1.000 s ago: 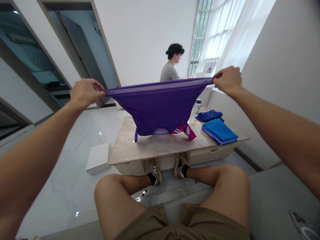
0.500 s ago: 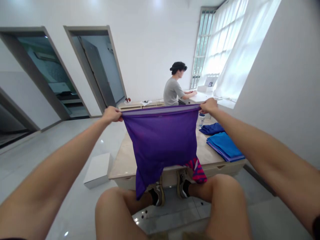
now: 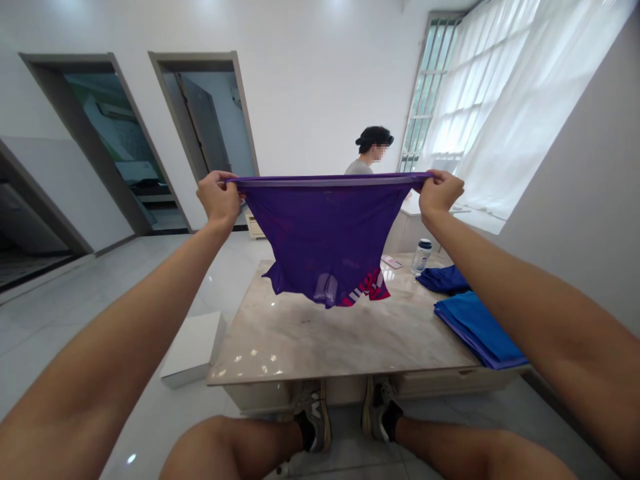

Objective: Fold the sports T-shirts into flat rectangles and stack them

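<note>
Stretched between both fists is a purple shirt [image 3: 325, 233], held up by its straight edge over the table. My left hand [image 3: 220, 195] is closed on one end of that edge; my right hand [image 3: 441, 193] grips the other end. The edge is taut and nearly level, with the fabric hanging below it. A red and white patterned part shows at the lower right of the cloth, and pale printing near its bottom. On the right of the table [image 3: 300, 340] lie a stack of folded blue and lilac cloth [image 3: 480, 327] and a dark blue cloth [image 3: 443, 279].
A clear bottle with a dark lid [image 3: 421, 257] and a pink phone [image 3: 391, 262] are toward the table's far side. On the floor at left sits a white box [image 3: 194, 347]. Another person [image 3: 373, 150] is by the window, partly hidden by the shirt.
Both hands have risen and spread slightly apart. The shirt has swung up and away from my knees, so its lower end now hangs above the tabletop. My view has shifted left.
</note>
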Demonstrator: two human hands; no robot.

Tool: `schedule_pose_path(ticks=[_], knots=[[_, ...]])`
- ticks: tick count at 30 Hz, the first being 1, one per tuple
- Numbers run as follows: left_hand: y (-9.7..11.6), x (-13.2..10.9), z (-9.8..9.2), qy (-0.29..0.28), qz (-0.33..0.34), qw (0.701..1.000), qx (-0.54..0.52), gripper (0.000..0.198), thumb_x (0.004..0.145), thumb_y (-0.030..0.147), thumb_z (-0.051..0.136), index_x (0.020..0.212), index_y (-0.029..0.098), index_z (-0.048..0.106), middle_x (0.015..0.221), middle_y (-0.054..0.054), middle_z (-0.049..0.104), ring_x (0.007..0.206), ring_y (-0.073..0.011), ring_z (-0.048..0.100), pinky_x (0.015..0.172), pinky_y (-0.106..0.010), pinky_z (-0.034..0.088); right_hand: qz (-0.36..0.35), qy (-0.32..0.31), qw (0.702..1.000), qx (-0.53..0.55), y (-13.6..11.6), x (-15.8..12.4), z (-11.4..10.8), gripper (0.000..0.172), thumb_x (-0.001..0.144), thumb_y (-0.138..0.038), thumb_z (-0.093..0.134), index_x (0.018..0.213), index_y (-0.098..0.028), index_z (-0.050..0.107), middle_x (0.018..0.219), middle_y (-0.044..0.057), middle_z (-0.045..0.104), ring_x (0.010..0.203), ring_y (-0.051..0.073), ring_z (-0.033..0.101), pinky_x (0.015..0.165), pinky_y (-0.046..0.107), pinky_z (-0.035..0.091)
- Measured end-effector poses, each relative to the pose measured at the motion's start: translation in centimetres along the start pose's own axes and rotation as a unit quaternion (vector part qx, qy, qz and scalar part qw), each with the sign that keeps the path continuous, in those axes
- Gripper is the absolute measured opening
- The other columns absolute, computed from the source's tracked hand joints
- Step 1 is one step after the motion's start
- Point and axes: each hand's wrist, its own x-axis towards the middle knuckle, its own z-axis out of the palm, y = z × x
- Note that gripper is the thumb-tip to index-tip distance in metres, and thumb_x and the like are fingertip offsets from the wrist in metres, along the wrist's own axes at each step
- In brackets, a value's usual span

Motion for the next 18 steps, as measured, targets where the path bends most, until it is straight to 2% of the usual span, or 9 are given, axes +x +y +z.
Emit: schedule_pose_path(ticks=[3, 7, 10, 12, 14, 16, 18], knots=[[-2.2, -2.6, -0.5, -0.008, -0.016, 1.0, 0.002, 0.023, 0.094, 0.015, 0.056, 0.108, 0.016, 0.073, 0.085, -0.004, 0.073, 0.077, -0.0194, 0.076, 0.074, -0.031, 0.064, 0.063, 0.046, 0.997, 0.015, 0.4, -3.1, -0.6, 0.035, 0.1, -0.013, 0.053, 0.13, -0.006, 0.072, 0.113, 0.014, 0.078, 0.102, 0.022, 0.08, 0.094, 0.043, 0.067], [-3.7, -5.3, -0.9, -0.08, -0.098, 0.992, -0.029, 0.024, 0.09, 0.01, 0.056, 0.104, 0.012, 0.075, 0.081, -0.005, 0.074, 0.071, -0.0196, 0.076, 0.081, -0.038, 0.068, 0.135, -0.018, 0.99, -0.029, -1.1, -6.6, -1.9, 0.031, 0.093, -0.006, 0.059, 0.117, -0.007, 0.078, 0.103, 0.013, 0.082, 0.092, 0.021, 0.08, 0.09, 0.037, 0.068], [-5.6, -9.1, -3.1, -0.128, -0.136, 0.982, -0.032, 0.028, 0.089, 0.008, 0.053, 0.107, 0.009, 0.075, 0.078, -0.006, 0.075, 0.068, -0.0187, 0.076, 0.083, -0.04, 0.069, 0.133, -0.084, 0.985, -0.071, -1.4, -10.7, -4.9, 0.03, 0.09, -0.006, 0.06, 0.111, -0.01, 0.08, 0.1, 0.012, 0.083, 0.091, 0.023, 0.082, 0.089, 0.037, 0.068], [-7.8, -13.4, -5.6, -0.154, -0.14, 0.978, 0.002, 0.029, 0.088, 0.013, 0.056, 0.11, 0.01, 0.075, 0.079, -0.006, 0.077, 0.071, -0.0194, 0.078, 0.082, -0.038, 0.068, 0.091, -0.119, 0.981, -0.124, -0.5, -15.0, -8.1, 0.029, 0.09, -0.01, 0.063, 0.112, -0.015, 0.081, 0.103, 0.01, 0.084, 0.099, 0.026, 0.082, 0.095, 0.039, 0.067], [-10.7, -18.8, -8.3, -0.219, -0.134, 0.965, 0.049, 0.029, 0.089, 0.024, 0.062, 0.113, 0.015, 0.075, 0.085, -0.005, 0.081, 0.079, -0.0223, 0.081, 0.082, -0.036, 0.068, 0.068, -0.169, 0.966, -0.185, 1.0, -20.6, -11.7, 0.029, 0.09, -0.014, 0.064, 0.112, -0.019, 0.082, 0.107, 0.009, 0.085, 0.103, 0.028, 0.082, 0.102, 0.042, 0.065], [-13.6, -24.6, -10.3, -0.275, -0.143, 0.946, 0.095, 0.032, 0.089, 0.031, 0.062, 0.116, 0.019, 0.074, 0.087, -0.004, 0.082, 0.083, -0.0243, 0.082, 0.083, -0.037, 0.068, 0.079, -0.227, 0.94, -0.242, 3.0, -26.8, -14.9, 0.028, 0.09, -0.017, 0.063, 0.111, -0.021, 0.082, 0.106, 0.01, 0.085, 0.099, 0.029, 0.081, 0.102, 0.043, 0.064], [-16.2, -29.7, -11.5, -0.321, -0.161, 0.921, 0.149, 0.032, 0.089, 0.032, 0.059, 0.115, 0.022, 0.073, 0.084, -0.004, 0.083, 0.084, -0.0254, 0.082, 0.085, -0.037, 0.067, 0.103, -0.273, 0.916, -0.273, 5.0, -32.7, -17.1, 0.028, 0.091, -0.018, 0.061, 0.111, -0.018, 0.081, 0.101, 0.011, 0.084, 0.093, 0.029, 0.081, 0.098, 0.042, 0.063]])
